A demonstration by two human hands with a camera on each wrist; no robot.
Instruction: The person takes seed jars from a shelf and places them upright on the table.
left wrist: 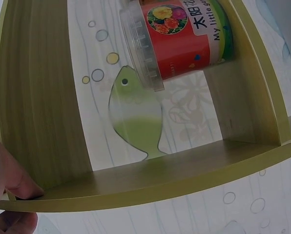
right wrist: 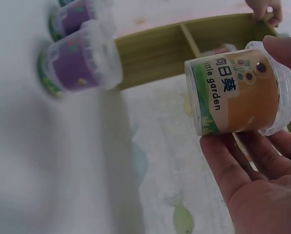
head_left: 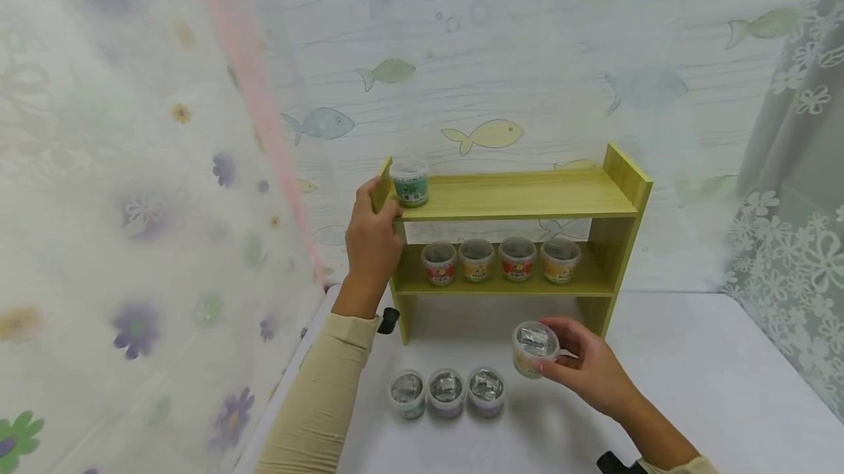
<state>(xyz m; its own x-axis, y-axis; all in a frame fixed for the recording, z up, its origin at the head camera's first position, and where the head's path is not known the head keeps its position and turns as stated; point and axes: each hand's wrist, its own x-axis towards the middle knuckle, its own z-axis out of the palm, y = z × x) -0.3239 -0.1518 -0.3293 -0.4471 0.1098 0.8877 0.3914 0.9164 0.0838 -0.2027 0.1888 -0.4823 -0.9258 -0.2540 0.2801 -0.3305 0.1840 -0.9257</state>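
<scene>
Far left: left hand (head_left: 372, 239) pinching the side panel of a yellow-green, two-tier wooden shelf (head_left: 514, 195), thumb inside the board, fingers outside. Thumb is close to the upper cup; can't tell if it touches.

Upper tier: one small round clear plastic cup with a green label (head_left: 412, 188), upright at the left end. Bare board to its right.

White table in front (head_left: 712, 371): three cups upright in a row, not shelved. From the left, a clear cup with a bluish label (head_left: 409, 408), a clear cup with a purple label (head_left: 446, 406), a second purple-labelled cup (head_left: 486, 406).

Lower tier, four upright clear cups side by side: red-labelled cup (head_left: 439, 270), orange-labelled cup (head_left: 476, 269), second red-labelled cup (head_left: 517, 267), second orange-labelled cup (head_left: 560, 269).

Right: clear plastic cup with an orange sunflower label (right wrist: 248, 92), held off the table in front of the shelf; right hand (head_left: 589, 365) grips it between thumb and fingers.

Progress, my judgement: five shelved, one in hand, three on the table; a bit over half done. Lower row looks complete, upper row barely started.
</scene>
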